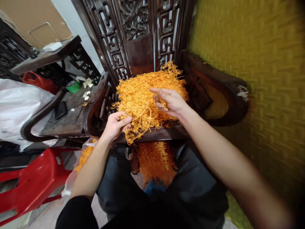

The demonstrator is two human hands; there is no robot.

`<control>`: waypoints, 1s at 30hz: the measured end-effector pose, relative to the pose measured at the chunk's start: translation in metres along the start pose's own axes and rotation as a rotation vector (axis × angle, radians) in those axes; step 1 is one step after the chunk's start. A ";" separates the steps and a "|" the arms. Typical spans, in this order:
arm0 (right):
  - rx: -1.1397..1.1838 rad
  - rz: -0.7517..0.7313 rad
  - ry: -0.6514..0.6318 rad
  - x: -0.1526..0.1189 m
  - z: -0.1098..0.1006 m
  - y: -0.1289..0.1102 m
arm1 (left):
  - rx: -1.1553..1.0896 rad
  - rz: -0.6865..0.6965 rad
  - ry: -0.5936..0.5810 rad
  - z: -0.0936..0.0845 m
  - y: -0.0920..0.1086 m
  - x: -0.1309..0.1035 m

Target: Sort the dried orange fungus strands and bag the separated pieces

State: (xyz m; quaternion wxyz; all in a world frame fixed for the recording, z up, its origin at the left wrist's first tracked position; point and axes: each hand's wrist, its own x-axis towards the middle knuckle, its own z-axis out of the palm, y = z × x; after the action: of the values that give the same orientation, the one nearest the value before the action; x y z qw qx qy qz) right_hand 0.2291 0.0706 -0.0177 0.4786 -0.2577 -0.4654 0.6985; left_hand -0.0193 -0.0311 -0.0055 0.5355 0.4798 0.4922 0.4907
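A big heap of orange-yellow branching plastic pieces (140, 86) covers the seat of a dark carved wooden chair (140, 51). At the heap's front left, my left hand (116, 124) is closed, with fingers and thumb pinching an orange branching strand (130, 137) that hangs over the seat's front edge. My right hand (168, 101) is over the right part of the heap, its index finger stretched out and the other fingers curled round a small orange piece (164, 105). More orange strands (154, 162) lie in a blue bag (154, 187) below the seat, between my legs.
To the left, a dark side table (71, 122) carries a black phone-like object (61, 110), a green item (73, 86) and pale small pieces (87, 83). A red plastic chair (38, 178) and a bag with orange pieces (85, 156) are lower left. A yellow textured surface (257, 63) is at right.
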 end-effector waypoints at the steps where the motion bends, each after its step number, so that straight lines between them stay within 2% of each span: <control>1: -0.029 0.031 -0.038 -0.002 0.002 -0.003 | 0.002 -0.045 -0.044 0.000 0.001 -0.001; 5: -0.294 0.105 -0.313 -0.007 0.008 -0.010 | -0.019 -0.237 -0.195 0.000 0.003 -0.001; 6: -0.366 0.079 -0.335 -0.005 0.008 -0.009 | -0.006 -0.266 -0.221 -0.001 0.004 -0.001; 7: -0.424 0.030 -0.303 -0.002 0.008 -0.007 | 0.008 -0.279 -0.237 -0.001 0.005 -0.001; 8: -0.459 -0.044 -0.207 0.003 0.006 -0.005 | 0.023 -0.284 -0.251 -0.002 0.007 -0.001; 11: -0.417 -0.277 0.267 0.025 -0.013 0.002 | 0.066 -0.270 -0.274 -0.004 0.012 -0.003; 13: -0.327 -0.327 0.521 0.039 -0.032 0.001 | 0.137 -0.245 -0.268 -0.007 0.014 -0.005; 14: -0.278 -0.313 0.594 0.043 -0.041 -0.001 | 0.191 -0.222 -0.260 -0.007 0.015 -0.006; 16: -0.198 -0.241 0.621 0.042 -0.051 -0.006 | 0.287 -0.155 -0.227 -0.008 0.014 -0.007; 18: -0.145 -0.172 0.530 0.031 -0.048 -0.010 | 0.354 -0.112 -0.215 -0.008 0.012 -0.006; 22: -0.167 -0.098 0.159 0.002 -0.016 -0.007 | 0.453 -0.131 -0.282 -0.005 0.010 -0.004; 25: -0.364 -0.010 -0.074 -0.011 0.003 -0.003 | 0.467 -0.144 -0.340 -0.001 0.010 -0.004; 28: -0.633 0.128 -0.325 -0.015 0.012 -0.001 | 0.452 -0.163 -0.440 0.002 0.011 -0.004; 30: -0.716 0.177 -0.510 -0.015 0.014 0.000 | 0.449 -0.175 -0.487 0.002 0.012 -0.004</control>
State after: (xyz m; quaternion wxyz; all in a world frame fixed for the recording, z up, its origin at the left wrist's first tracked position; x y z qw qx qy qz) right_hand 0.2238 0.0516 -0.0131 0.1675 -0.2657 -0.7571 0.5728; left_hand -0.0184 -0.0349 0.0067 0.5582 0.6448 0.4850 0.1934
